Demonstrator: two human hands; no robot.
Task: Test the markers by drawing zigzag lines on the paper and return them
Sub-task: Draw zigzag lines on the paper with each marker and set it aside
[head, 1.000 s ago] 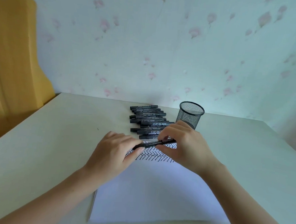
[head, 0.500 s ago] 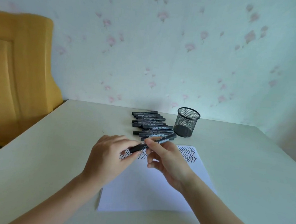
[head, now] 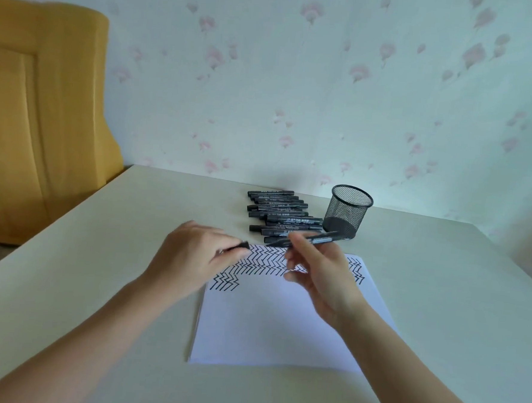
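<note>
You are holding the uncapped marker [head: 310, 239] in your right hand [head: 319, 276], its barrel pinched between thumb and fingers [head: 296, 241] and raised above the far edge of the paper [head: 279, 320], tip pointing left. Your left hand [head: 192, 259] is pinching the cap [head: 241, 246] between thumb and forefinger, just above the left end of the zigzag rows [head: 267, 263].

The step in hand looks to be getting this marker ready to draw. Judging by the grip, you are holding it crosswise rather than as a pen, so be turning it until the tip is pointing down and the barrel is resting against your middle finger. Be steering the tip to bare paper below the short row at the left, since the upper band is filled with lines already. Be keeping the cap in your left hand, close by, so that recapping is quick, and be pressing that hand's heel on the sheet so it is not sliding on the surface [head: 97, 284].

The other markers [head: 276, 213] are lying in a row beyond the paper, beside the mesh cup [head: 348, 211]; be keeping your sleeve-side wrist away from them, as they would likely roll.
</note>
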